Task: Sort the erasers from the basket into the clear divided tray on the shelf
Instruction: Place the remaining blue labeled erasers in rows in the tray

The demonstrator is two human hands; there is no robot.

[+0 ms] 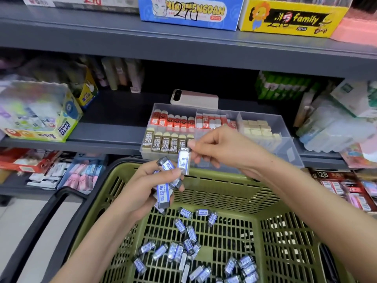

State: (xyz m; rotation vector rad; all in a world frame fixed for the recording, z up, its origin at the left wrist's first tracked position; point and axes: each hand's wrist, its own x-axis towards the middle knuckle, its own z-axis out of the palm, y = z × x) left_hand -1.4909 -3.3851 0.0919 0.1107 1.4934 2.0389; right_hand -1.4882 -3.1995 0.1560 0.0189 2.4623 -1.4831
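Observation:
A green plastic basket (234, 186) fills the lower middle, with several blue-and-white wrapped erasers (184, 250) loose on its floor. My left hand (151, 184) grips a bunch of these erasers (163, 190) above the basket's far rim. My right hand (216, 146) pinches one upright eraser (184, 160) just above that bunch. Behind the hands, the clear divided tray (285, 144) stands on the shelf. It holds red erasers, brown 2B erasers and cream erasers in separate compartments; its front right compartments look bare.
A pink phone (194, 99) lies behind the tray. A Power Glue box (40, 117) stands at left and wrapped packs at right. Lower shelves hold more eraser packs (346, 190). The basket's black handle (47, 217) hangs at its left side.

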